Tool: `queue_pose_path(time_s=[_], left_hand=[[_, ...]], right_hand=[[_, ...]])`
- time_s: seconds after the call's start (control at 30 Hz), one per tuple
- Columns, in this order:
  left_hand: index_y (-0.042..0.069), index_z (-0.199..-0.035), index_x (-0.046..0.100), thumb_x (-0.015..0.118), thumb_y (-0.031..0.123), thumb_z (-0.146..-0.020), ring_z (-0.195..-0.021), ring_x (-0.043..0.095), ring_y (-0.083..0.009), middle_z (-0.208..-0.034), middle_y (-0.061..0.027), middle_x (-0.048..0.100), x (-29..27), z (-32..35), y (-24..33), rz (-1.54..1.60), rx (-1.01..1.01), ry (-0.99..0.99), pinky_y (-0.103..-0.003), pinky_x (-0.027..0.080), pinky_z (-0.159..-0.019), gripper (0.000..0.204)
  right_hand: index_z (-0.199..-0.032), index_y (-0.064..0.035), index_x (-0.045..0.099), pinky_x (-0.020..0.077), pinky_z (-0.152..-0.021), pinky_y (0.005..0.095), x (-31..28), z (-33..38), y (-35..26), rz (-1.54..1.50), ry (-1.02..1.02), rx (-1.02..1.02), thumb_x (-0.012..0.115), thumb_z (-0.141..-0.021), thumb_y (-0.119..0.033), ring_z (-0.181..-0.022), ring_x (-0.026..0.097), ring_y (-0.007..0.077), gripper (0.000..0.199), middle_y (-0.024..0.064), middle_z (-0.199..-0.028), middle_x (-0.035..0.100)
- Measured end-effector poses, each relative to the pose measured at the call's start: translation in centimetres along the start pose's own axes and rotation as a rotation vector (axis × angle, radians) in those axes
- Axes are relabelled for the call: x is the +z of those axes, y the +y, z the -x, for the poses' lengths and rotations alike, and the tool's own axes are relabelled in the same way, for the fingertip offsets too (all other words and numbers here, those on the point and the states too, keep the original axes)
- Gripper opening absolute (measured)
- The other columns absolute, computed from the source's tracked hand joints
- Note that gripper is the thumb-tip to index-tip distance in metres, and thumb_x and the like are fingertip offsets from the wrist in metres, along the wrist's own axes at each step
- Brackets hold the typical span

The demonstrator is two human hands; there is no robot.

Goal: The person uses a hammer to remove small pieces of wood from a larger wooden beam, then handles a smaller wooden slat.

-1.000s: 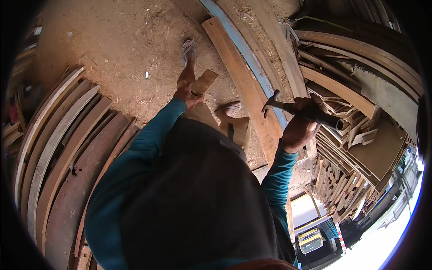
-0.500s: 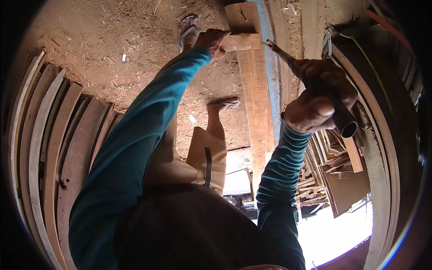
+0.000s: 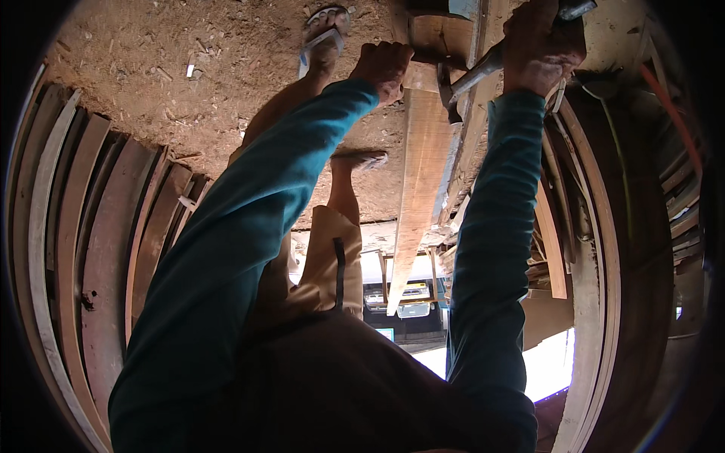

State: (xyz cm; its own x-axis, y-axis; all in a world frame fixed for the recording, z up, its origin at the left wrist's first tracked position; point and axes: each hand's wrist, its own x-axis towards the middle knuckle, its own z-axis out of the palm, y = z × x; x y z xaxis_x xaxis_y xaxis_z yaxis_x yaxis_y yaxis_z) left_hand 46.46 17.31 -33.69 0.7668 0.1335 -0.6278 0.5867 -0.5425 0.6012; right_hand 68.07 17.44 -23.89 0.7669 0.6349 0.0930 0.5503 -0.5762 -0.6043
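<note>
My left hand (image 3: 383, 72) is closed at the left end of a short wooden block (image 3: 420, 77), fingers curled against it. This block lies across a long wooden plank (image 3: 424, 151). My right hand (image 3: 542, 49) is wrapped round the handle of a hammer (image 3: 483, 68). Its dark head is beside the right end of the block, over the plank's right edge; whether it touches the wood I cannot tell. Just beyond the block is a wider brown wood piece (image 3: 442, 34) with a dark mark on it.
Several boards (image 3: 113, 219) stand in a row at the left. Wood chips and sawdust cover the ground (image 3: 226, 68) around my sandalled feet. More long timbers (image 3: 596, 249) and a thin yellow-green strip (image 3: 618, 151) are at the right.
My right hand has swung the hammer away from me, bringing its head down by the block. The left hand stays at the block's end. The whole view has shifted slightly.
</note>
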Motion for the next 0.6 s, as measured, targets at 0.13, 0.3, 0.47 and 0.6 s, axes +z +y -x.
queue_pose_path(time_s=[0.13, 0.3, 0.47, 0.6], left_hand=[[0.005, -0.124, 0.052, 0.082, 0.019, -0.068, -0.111, 0.059, -0.0328, -0.113, -0.0154, 0.062, 0.1, -0.4, 0.0, 0.029, 0.023, -0.026, -0.049, 0.042, -0.094, 0.065], [0.004, -0.126, 0.05, 0.082, 0.021, -0.069, -0.112, 0.058, -0.0325, -0.114, -0.0152, 0.061, -0.5, -0.1, 0.0, 0.078, -0.043, -0.037, -0.048, 0.039, -0.096, 0.067], [0.004, -0.128, 0.047, 0.082, 0.025, -0.068, -0.114, 0.056, -0.0332, -0.119, -0.016, 0.058, 1.1, 0.0, -0.1, 0.117, -0.02, 0.042, -0.048, 0.039, -0.097, 0.072], [0.002, -0.127, 0.046, 0.081, 0.025, -0.068, -0.113, 0.056, -0.0365, -0.119, -0.0183, 0.055, 2.0, 0.1, -0.7, 0.142, 0.009, 0.162, -0.049, 0.041, -0.095, 0.072]], right_hand=[[-0.074, -0.0044, 0.058, 0.0413, -0.049, 0.0309, 2.6, -4.2, -1.2, 0.084, 0.143, 0.122, 0.064, -0.097, -0.033, -0.05, 0.051, 0.0138, 0.037, 0.0048, -0.058, 0.057], [-0.076, -0.002, 0.055, 0.0428, -0.044, 0.0305, 0.4, -0.9, -4.0, 0.107, 0.225, -0.114, 0.061, -0.099, -0.024, -0.051, 0.056, 0.0132, 0.032, 0.0055, -0.061, 0.057], [-0.086, 0.0017, 0.065, 0.0493, -0.049, 0.0247, -5.0, 5.5, -7.5, -0.463, 0.103, 0.018, 0.069, -0.091, -0.012, -0.057, 0.064, 0.0121, 0.016, 0.0059, -0.065, 0.066], [-0.082, -0.0013, 0.063, 0.0488, -0.051, 0.0285, -4.7, 0.4, -4.1, -0.601, -0.311, -0.066, 0.065, -0.09, -0.005, -0.057, 0.062, 0.0144, 0.01, 0.0066, -0.071, 0.065]])
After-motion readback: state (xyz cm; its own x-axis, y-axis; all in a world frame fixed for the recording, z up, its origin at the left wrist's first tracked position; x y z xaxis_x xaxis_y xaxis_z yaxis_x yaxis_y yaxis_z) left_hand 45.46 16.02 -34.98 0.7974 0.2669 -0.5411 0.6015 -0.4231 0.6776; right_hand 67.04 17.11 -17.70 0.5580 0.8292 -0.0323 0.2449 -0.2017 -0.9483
